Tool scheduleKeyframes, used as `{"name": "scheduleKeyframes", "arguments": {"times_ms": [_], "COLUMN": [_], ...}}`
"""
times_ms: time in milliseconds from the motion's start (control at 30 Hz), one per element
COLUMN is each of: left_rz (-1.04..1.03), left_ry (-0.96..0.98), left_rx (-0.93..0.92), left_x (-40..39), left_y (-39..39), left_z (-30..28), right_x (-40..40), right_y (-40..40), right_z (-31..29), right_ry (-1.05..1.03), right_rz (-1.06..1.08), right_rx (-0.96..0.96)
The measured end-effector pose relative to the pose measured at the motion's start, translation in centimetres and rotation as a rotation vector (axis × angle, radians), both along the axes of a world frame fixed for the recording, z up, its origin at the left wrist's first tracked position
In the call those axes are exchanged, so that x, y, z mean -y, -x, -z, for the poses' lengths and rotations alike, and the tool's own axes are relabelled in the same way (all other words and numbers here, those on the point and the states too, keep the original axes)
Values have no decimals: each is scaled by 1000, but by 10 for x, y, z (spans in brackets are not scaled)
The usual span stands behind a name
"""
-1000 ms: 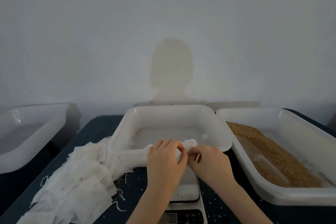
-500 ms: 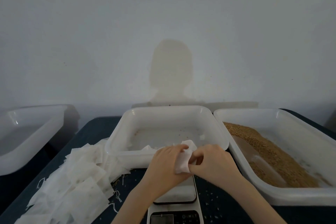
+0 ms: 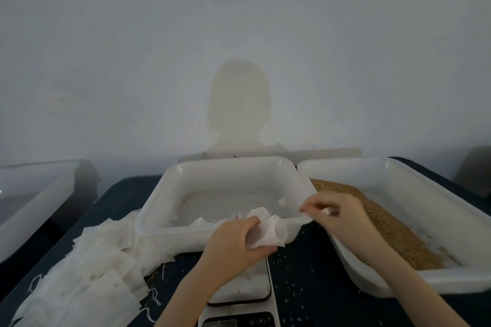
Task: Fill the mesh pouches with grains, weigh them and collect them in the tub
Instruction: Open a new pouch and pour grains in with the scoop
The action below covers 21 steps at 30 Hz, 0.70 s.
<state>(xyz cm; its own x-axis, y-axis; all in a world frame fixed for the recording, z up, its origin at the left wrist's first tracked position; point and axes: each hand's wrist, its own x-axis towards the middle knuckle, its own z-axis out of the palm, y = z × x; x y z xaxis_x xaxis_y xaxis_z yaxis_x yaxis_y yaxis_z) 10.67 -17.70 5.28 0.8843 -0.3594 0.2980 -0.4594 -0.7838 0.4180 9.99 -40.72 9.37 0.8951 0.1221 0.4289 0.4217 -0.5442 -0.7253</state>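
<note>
Left hand (image 3: 233,241) gripping a white mesh pouch (image 3: 265,233) above a scale (image 3: 244,289). Right hand (image 3: 337,214), fingers curled, hovering over the grain tray (image 3: 430,194). Between them a near-empty white tub (image 3: 223,167); loose pouches (image 3: 87,273) piled at left.

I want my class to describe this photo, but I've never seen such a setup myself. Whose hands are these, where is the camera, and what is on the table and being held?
The picture comes from a camera worn on a person's head, looking down at their own bare hands; there is no machine. The left hand grips an empty white mesh pouch. The right hand has curled fingers near the pouch's edge; what it pinches is unclear. On the dark table lie a heap of spare pouches, a nearly empty middle tub, a tub of brown grains to the right, and a kitchen scale under the left wrist.
</note>
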Motion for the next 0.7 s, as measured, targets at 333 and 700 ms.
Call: {"name": "scheduleKeyframes", "arguments": {"times_ms": [333,700], "left_rz": [26,17], "left_ry": [-62,-61], "left_rx": [7,-28], "left_x": [22,35], "left_y": [-9,-15], "left_z": [3,10], "right_x": [127,143], "right_y": [-38,-52], "right_z": [49,49], "right_ry": [797,767], "right_rz": [297,453], "right_rx": [-494,-408]}}
